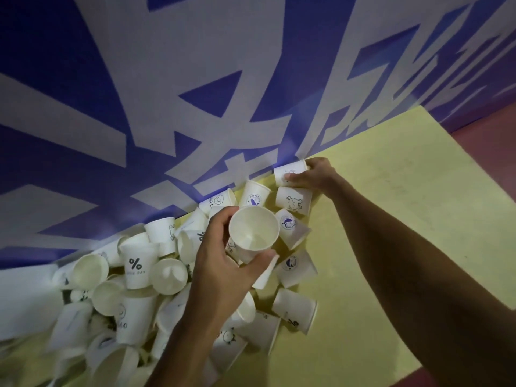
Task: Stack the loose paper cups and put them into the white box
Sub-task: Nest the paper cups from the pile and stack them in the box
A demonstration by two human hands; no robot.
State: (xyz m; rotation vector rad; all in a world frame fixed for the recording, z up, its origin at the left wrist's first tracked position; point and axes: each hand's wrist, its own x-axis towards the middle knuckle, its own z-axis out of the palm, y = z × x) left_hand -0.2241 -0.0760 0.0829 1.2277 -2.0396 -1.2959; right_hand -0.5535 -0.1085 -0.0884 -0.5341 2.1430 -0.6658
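Note:
My left hand (223,263) grips an upright white paper cup (253,229), its open mouth facing me, above a heap of loose cups (134,289) on the yellow table. Farther back, against the wall, my right hand (312,174) curls its fingers round a cup lying on its side (287,171). Just below that hand lie a cup with a bear print (293,201) and cups with round blue prints (290,227). The white box is not in view.
The yellow table (391,219) stretches to the right of the cups, with a dark red floor (491,141) past its edge. A blue and white printed wall (167,93) rises directly behind the heap. A cup marked with a percent sign (136,263) stands in the pile.

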